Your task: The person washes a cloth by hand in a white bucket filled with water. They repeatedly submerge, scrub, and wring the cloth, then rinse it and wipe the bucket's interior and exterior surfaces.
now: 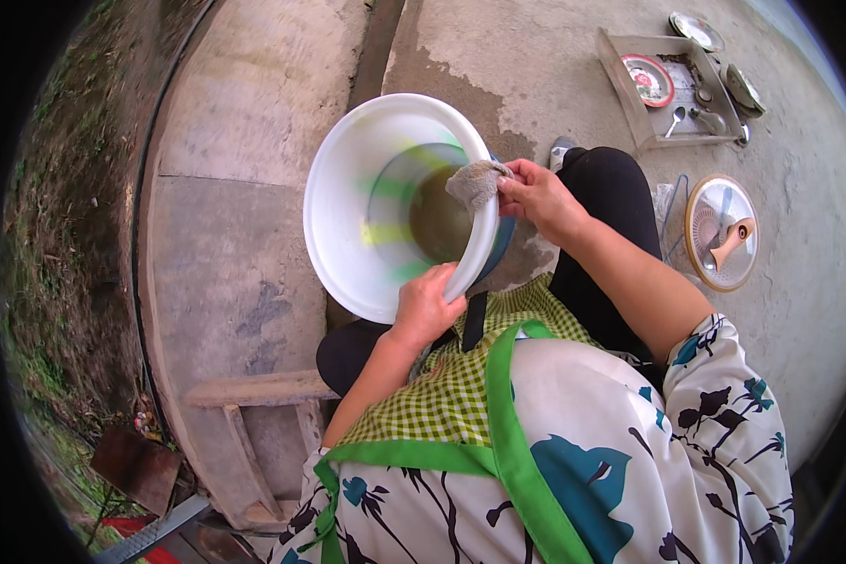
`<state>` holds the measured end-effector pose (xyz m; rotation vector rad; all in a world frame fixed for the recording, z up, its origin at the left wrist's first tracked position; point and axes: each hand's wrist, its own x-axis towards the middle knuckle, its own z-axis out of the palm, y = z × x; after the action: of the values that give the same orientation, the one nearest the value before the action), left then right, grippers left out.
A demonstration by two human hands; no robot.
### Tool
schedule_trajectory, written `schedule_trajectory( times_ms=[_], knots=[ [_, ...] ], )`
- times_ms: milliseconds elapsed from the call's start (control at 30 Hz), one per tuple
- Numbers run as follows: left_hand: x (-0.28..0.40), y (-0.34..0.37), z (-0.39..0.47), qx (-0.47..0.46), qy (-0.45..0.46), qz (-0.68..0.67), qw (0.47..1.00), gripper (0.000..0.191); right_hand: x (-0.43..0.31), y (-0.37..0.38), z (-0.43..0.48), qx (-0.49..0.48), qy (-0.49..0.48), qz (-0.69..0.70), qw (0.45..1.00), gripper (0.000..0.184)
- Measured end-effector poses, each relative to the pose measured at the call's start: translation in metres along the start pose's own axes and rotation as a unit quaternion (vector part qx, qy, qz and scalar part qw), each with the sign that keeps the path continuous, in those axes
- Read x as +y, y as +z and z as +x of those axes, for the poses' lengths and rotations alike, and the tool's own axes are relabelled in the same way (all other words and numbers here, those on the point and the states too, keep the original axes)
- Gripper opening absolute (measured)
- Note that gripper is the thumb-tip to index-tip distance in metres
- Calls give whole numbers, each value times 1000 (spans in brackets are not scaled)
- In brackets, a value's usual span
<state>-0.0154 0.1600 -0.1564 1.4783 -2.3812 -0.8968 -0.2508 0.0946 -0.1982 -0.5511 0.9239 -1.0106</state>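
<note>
A large white plastic basin is tilted in front of me, with murky water at its bottom. My left hand grips its near rim, fingers inside and thumb outside. At the right part of the rim, my right hand holds a wet grey cloth that lies over the edge. Part of a blue tub shows beyond the basin's right side, mostly hidden by it.
A shallow tray at the upper right holds a red-rimmed plate and a spoon. Bowls and plates lie beside it. A round lid rests right of my knee. A wooden stool stands lower left.
</note>
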Motion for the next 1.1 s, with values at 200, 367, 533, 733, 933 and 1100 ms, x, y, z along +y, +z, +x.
schedule_trajectory(
  times_ms=[200, 367, 533, 733, 933, 1100],
  knots=[
    [-3, 2, -2, -3, 13, 8, 1000, 37, -21, -15, 29, -48, 49, -6, 998, 17],
    [-1, 3, -3, -21, 10, 5, 1000, 38, -30, -18, 63, -48, 44, -25, 998, 18],
    [5, -4, 4, -62, -5, 35, 997, 43, -40, -15, 97, -48, 39, 2, 998, 18],
    [5, -9, 14, -87, -75, -149, 982, 62, -33, -16, 117, -87, 3, 16, 996, 18],
    [41, -64, 113, 114, -121, -152, 974, 65, -38, -25, 111, -143, 23, 12, 989, 21],
    [21, -36, 175, 86, -64, -71, 992, 46, -34, -25, 109, -176, 5, 16, 984, 33]
  ],
)
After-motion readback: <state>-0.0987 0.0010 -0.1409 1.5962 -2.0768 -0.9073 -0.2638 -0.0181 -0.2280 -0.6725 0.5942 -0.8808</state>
